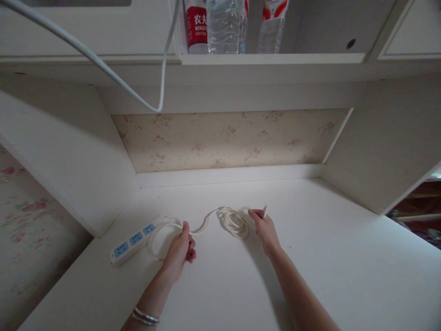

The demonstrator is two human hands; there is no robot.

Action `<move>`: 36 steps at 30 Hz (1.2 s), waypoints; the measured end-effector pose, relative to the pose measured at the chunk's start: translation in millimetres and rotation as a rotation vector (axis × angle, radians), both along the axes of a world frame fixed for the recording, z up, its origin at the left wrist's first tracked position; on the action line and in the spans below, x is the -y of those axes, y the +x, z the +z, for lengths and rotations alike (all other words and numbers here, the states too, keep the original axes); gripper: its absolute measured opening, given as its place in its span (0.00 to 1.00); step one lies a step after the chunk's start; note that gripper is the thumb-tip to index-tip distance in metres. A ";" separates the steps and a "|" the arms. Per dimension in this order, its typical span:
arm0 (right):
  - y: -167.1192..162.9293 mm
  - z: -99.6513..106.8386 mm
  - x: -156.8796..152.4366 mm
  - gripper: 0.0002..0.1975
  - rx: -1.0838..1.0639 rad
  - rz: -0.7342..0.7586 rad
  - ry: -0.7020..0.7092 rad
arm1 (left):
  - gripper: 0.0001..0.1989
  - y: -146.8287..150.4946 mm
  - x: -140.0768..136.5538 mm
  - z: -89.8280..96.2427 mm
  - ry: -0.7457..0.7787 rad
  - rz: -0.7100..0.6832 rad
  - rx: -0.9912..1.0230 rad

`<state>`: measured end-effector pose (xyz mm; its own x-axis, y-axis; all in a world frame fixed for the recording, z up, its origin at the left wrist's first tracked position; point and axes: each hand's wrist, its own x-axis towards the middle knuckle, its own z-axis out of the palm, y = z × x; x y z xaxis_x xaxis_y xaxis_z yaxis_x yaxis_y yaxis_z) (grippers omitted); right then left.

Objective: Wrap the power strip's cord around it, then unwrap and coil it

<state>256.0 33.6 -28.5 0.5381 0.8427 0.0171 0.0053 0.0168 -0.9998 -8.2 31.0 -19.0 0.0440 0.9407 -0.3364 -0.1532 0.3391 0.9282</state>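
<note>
A white power strip (134,242) with blue socket faces lies at an angle on the white desktop, left of my hands. Its cream cord (206,222) loops away from it and runs to a loose coil (234,222) between my hands. My left hand (181,248) is closed, with the cord pinched between thumb and forefinger. To the right of the coil, my right hand (265,227) is closed on a part of the cord, with a short white piece poking up above the fingers. Whether that piece is the plug, I cannot tell.
Overhead, a shelf (275,59) holds several water bottles (223,27). A white cable (113,76) hangs low across the upper left. Side panels (389,138) enclose the desktop (220,294) left and right, and a floral wallpapered wall (220,142) closes the back.
</note>
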 end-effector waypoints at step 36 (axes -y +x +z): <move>-49.6 40.9 32.2 0.12 -0.507 0.325 0.477 | 0.32 3.9 16.2 -2.6 0.770 -0.482 -0.874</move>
